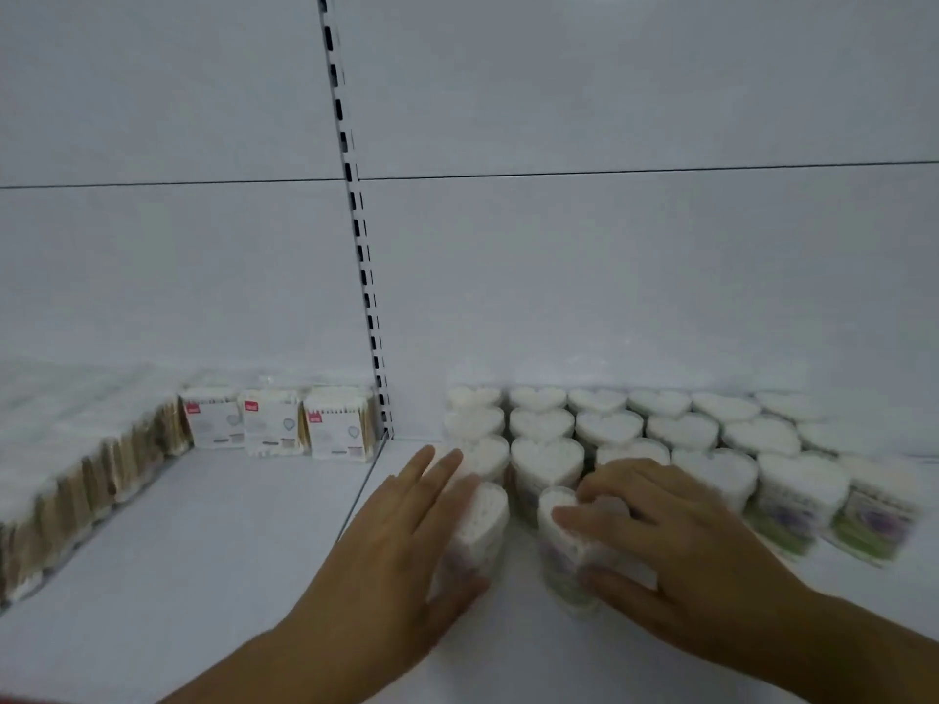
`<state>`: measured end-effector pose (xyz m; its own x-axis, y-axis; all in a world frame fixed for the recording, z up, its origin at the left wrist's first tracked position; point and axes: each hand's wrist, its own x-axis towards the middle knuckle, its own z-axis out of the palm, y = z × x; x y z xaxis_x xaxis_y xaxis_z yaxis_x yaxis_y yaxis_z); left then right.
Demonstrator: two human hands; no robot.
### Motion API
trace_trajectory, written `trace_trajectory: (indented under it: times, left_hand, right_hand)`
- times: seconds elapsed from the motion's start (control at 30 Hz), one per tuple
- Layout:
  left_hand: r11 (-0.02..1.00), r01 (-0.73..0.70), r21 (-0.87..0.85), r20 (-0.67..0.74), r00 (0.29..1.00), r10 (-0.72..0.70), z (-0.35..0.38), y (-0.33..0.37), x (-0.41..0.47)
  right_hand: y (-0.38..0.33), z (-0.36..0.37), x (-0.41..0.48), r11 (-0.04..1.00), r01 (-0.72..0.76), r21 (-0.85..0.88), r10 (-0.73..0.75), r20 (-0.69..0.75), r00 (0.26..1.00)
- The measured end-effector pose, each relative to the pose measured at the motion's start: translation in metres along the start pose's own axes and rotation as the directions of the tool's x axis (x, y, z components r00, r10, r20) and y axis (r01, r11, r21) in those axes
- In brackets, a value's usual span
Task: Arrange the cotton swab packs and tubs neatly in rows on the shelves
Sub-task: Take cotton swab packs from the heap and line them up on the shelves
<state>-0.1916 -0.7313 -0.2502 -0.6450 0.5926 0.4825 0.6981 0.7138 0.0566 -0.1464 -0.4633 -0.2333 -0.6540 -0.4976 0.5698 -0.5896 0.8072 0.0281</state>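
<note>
Heart-shaped cotton swab tubs stand in several rows on the right white shelf. My left hand lies against the left side of a front tub, fingers fairly straight and thumb under its front. My right hand grips the neighbouring front tub, fingers curled over its top and thumb on its side. Flat cotton swab packs stand at the back of the left shelf.
A long row of packs with wooden sticks runs along the left edge of the left shelf. A slotted metal upright divides the two shelf bays. White back panels rise behind the shelves.
</note>
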Motion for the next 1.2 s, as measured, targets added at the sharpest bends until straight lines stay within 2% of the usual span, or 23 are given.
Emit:
trace_trajectory:
  times: [0.1,0.17,0.37,0.53,0.6,0.73,0.83,0.9,0.97,1.0,1.03,1.1,1.2]
  left_hand:
    - [0.975,-0.171,0.144,-0.054,0.982,0.181,0.007,-0.011,0.007]
    - [0.960,-0.236,0.153,-0.079,0.965,0.250,0.010,-0.013,0.013]
    - [0.953,-0.275,0.124,-0.022,0.960,0.280,0.009,-0.026,0.026]
    - [0.938,-0.331,0.105,0.103,0.942,0.321,0.004,-0.036,0.027]
    - [0.927,-0.356,0.122,0.044,0.935,0.353,-0.002,-0.037,0.034]
    - [0.895,-0.443,-0.049,-0.051,0.896,0.441,-0.021,-0.016,0.079]
    - [0.842,-0.456,-0.289,0.008,0.878,0.478,-0.027,0.038,0.123]
    - [0.843,-0.442,-0.306,0.146,0.853,0.500,-0.035,0.099,0.159]
    - [0.844,-0.432,-0.317,0.206,0.837,0.506,-0.035,0.171,0.193]
    - [0.841,-0.423,-0.337,0.177,0.849,0.498,-0.032,0.207,0.206]
    - [0.837,-0.413,-0.360,0.156,0.857,0.490,-0.025,0.244,0.215]
    - [0.840,-0.407,-0.358,0.216,0.839,0.499,-0.003,0.312,0.222]
    - [0.824,-0.447,-0.347,0.383,0.735,0.560,0.034,0.398,0.217]
  right_hand:
    - [-0.006,0.006,0.001,0.998,-0.032,-0.045,0.029,-0.060,0.998]
    - [-0.010,0.009,0.001,0.996,-0.056,-0.072,0.050,-0.079,0.996]
    - [-0.022,0.007,0.000,0.980,-0.162,-0.118,0.148,-0.116,0.982]
    - [-0.037,0.002,-0.003,0.970,-0.201,-0.137,0.202,-0.012,0.979]
    - [-0.043,-0.003,-0.008,0.965,-0.224,-0.134,0.230,0.031,0.973]
    - [-0.039,-0.035,-0.018,0.963,-0.235,-0.133,0.245,0.060,0.968]
    - [-0.009,-0.090,-0.039,0.927,-0.196,-0.319,0.254,0.150,0.956]
    - [0.014,-0.139,-0.066,0.848,-0.287,-0.445,0.411,0.212,0.887]
    - [0.036,-0.191,-0.108,0.646,-0.390,-0.656,0.680,0.263,0.684]
    - [0.044,-0.214,-0.132,0.526,-0.409,-0.746,0.786,0.243,0.568]
    - [0.050,-0.235,-0.159,0.433,-0.442,-0.785,0.852,0.197,0.485]
    - [0.053,-0.271,-0.214,0.315,-0.570,-0.759,0.919,0.094,0.383]
    - [0.043,-0.310,-0.286,0.252,-0.597,-0.762,0.952,0.084,0.295]
